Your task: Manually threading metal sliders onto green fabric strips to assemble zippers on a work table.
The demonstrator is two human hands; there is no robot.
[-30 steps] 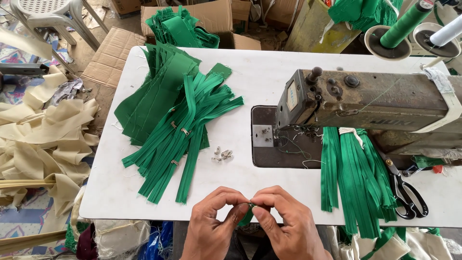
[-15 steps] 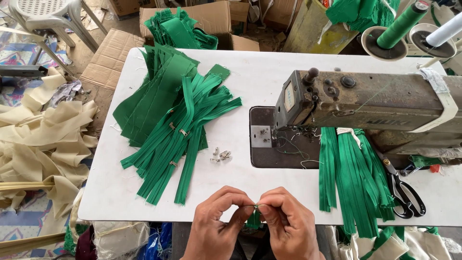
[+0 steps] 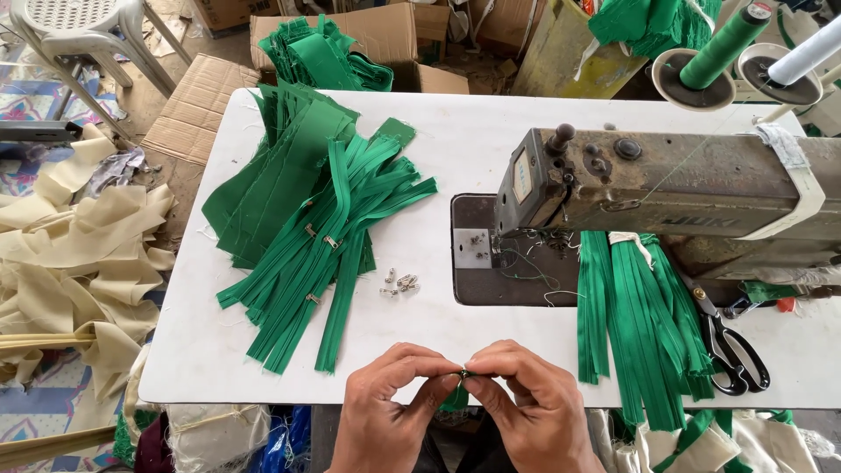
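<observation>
Green zipper tape sits pinched between both hands at the near edge of the white table, most of it hidden behind the fingers, with a short green end dropping below the table edge. The left hand and the right hand meet fingertip to fingertip, thumbs and forefingers closed on the tape from either side; whatever small part lies between the fingertips is too covered to make out.

Just beyond the hands, a little to the left, a small cluster of metal zipper sliders lies loose on the table. Farther left, a big fanned pile of green zippers spreads across the tabletop, overlapping a stack of flat green fabric pieces at its far side. To the right stands a worn grey sewing machine, its dark bed plate set into the table. A second bundle of green zippers hangs over the near edge under the machine arm, and black-handled scissors lie just right of that bundle. At the far right, a green thread cone stands beside a white one. Off the table's left side, cream fabric is heaped on the floor, with cardboard boxes at the far end.
</observation>
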